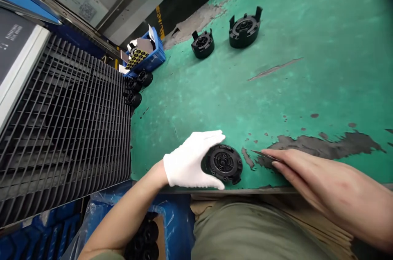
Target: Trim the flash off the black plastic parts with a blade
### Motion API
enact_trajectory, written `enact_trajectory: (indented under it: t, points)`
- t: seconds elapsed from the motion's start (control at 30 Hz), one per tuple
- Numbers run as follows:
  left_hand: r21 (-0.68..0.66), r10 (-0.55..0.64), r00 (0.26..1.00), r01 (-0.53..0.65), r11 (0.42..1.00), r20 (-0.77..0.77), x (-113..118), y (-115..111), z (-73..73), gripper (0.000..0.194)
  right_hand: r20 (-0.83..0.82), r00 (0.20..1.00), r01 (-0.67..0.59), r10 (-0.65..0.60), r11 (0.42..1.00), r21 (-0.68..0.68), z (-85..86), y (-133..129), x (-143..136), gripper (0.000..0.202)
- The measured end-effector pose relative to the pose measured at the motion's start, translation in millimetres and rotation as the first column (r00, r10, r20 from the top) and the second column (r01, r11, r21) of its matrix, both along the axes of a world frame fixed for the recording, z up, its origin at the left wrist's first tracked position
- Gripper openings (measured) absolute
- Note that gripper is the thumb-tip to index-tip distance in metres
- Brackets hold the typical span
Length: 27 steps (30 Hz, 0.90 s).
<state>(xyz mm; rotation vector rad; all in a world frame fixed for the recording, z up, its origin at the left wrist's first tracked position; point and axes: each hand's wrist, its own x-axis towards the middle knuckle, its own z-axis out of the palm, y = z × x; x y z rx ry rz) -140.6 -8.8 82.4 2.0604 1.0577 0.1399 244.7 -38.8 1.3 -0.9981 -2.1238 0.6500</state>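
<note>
My left hand [194, 162], in a white glove, curves its thumb and fingers around a round black plastic part [223, 162] that lies on the green table [307, 96] near its front edge. The part's ribbed round face points up. To the right of it, bare and closed, my right hand [294, 166] pinches a thin, pointed knife blade [260, 153]. Its tip points left at the part without touching it; the rest of the tool is hidden in my fingers.
Two black parts with upright tabs, a smaller one [203, 45] and a larger one [245, 30], stand farther back. More parts [133, 98] sit beside a blue bin [153, 61] and a dark slatted rack [82, 116]. Below left, a lined blue crate [178, 223] holds several black parts.
</note>
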Motion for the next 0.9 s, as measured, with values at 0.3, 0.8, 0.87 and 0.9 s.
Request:
enact_trajectory:
  t: [0.3, 0.8, 0.87, 0.9]
  points:
    - [-0.019, 0.052, 0.998, -0.053, 0.998, -0.041, 22.7, -0.1, -10.3, 0.112, 0.019, 0.999, 0.027, -0.028, 0.998, 0.055, 6.2, -17.4, 3.0, 0.034]
    - [0.185, 0.112, 0.994, -0.106, 0.977, -0.02, 9.2, -29.9, -20.6, 0.101, 0.228, 0.972, -0.079, 0.049, 0.989, 0.126, 23.0, -60.9, -30.6, 0.077]
    - [0.184, 0.109, 0.993, -0.1, 0.978, -0.035, 9.1, -29.8, -20.1, 0.101, 0.268, 0.963, -0.08, 0.038, 0.986, 0.149, 25.4, -64.6, -32.5, 0.078]
    - [0.188, 0.107, 0.994, -0.098, 0.977, -0.036, 9.1, -29.7, -20.1, 0.101, 0.288, 0.957, -0.081, 0.029, 0.982, 0.17, 25.6, -66.4, -34.8, 0.076]
